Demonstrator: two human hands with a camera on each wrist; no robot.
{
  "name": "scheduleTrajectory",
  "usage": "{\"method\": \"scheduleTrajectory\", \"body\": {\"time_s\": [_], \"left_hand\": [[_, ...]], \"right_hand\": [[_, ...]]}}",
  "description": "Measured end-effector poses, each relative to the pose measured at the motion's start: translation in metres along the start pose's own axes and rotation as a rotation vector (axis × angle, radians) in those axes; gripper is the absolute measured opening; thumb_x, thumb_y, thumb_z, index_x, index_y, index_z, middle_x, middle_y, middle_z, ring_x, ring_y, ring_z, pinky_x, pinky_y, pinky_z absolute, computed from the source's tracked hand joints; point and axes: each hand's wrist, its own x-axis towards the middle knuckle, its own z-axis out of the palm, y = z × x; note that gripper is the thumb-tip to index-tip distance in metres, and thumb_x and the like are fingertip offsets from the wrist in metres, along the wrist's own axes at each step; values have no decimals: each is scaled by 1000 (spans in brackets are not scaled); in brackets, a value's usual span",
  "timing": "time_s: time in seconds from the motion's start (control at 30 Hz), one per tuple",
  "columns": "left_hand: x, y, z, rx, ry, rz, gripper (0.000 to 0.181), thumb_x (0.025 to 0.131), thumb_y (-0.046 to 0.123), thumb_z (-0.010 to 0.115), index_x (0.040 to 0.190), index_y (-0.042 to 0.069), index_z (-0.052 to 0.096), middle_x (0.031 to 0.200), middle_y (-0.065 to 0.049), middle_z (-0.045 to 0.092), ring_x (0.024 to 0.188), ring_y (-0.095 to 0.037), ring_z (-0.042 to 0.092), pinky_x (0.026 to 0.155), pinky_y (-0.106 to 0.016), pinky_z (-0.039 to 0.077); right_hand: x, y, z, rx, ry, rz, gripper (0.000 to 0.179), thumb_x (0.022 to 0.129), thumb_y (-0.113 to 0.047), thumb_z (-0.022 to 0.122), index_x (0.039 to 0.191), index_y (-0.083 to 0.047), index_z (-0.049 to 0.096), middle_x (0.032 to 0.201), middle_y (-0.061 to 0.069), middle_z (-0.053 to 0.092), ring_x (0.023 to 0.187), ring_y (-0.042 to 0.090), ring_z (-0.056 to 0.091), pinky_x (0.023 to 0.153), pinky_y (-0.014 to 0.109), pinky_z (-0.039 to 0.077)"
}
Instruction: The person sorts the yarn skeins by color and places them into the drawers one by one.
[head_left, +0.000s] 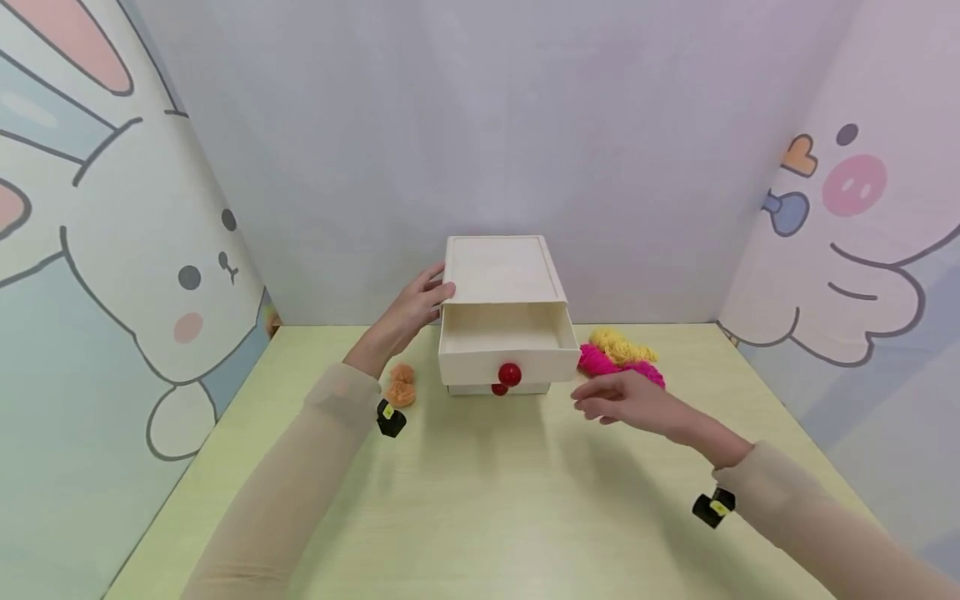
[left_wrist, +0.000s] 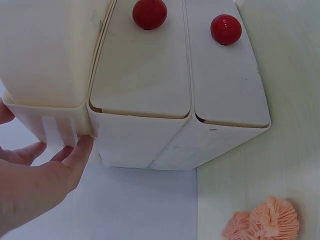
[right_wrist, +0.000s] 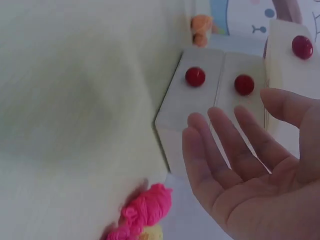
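A white cabinet (head_left: pixel 504 267) of three stacked drawers stands at the back of the table. Its top drawer (head_left: pixel 480 367) is pulled out, with a red round knob (head_left: pixel 510 374) on its front; the visible inside is bare. The two lower drawers are closed, their red knobs (left_wrist: pixel 226 29) showing in the left wrist view. My left hand (head_left: pixel 412 310) rests against the upper left side of the cabinet, fingertips (left_wrist: pixel 82 145) touching its wall. To the right of the drawer my right hand (head_left: pixel 633 402) hovers over the table, fingers loosely bent, holding nothing.
Orange yarn (head_left: pixel 401 386) lies left of the cabinet, below my left wrist. Pink yarn (head_left: pixel 597 361) and yellow yarn (head_left: pixel 621 346) lie to its right, behind my right hand. A pale curtain (head_left: pixel 495 125) hangs close behind, and cartoon-printed panels (head_left: pixel 150 250) flank the table.
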Motion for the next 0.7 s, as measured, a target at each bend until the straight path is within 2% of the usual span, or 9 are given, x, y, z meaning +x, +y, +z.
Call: {"method": "scheduleTrajectory", "body": {"time_s": [0.13, 0.23, 0.33, 0.47, 0.7], "left_hand": [[1, 1, 0, -4, -5, 4, 73, 112, 35, 54, 172, 18, 16, 174, -17, 23, 158, -35, 31, 128, -53, 29], [1, 2, 1, -7, -7, 5, 73, 112, 35, 55, 172, 18, 16, 174, -18, 23, 158, -36, 31, 128, -53, 29], [0, 3, 2, -2, -1, 2, 73, 112, 35, 55, 172, 18, 17, 174, -18, 23, 158, -36, 31, 128, -54, 29], [-1, 2, 2, -1, 1, -1, 73, 112, 35, 54, 172, 18, 17, 174, -18, 22, 158, -36, 30, 128, -54, 28], [-1, 1, 1, -2, -3, 3, 74, 112, 36, 55, 172, 19, 16, 174, -17, 21, 159, -35, 29, 129, -54, 26]], "right_hand": [[7, 13, -22, -258, 125, -29, 35, 102, -25, 73, 131, -5, 72, 125, 14, 74, 108, 32, 72, 88, 43, 64], [16, 18, -34, -365, 194, -33, 41, 100, -22, 75, 135, -1, 68, 130, 22, 70, 110, 36, 72, 86, 45, 64], [28, 24, -41, -428, 245, -61, 50, 98, -17, 76, 141, 4, 63, 136, 29, 65, 110, 45, 71, 88, 53, 63], [49, 36, -46, -520, 306, -106, 55, 95, -16, 79, 142, 6, 60, 138, 31, 62, 114, 50, 66, 96, 61, 57], [75, 53, -47, -579, 318, -46, 63, 94, -18, 80, 147, 5, 57, 144, 32, 59, 130, 52, 55, 108, 68, 47]]}}
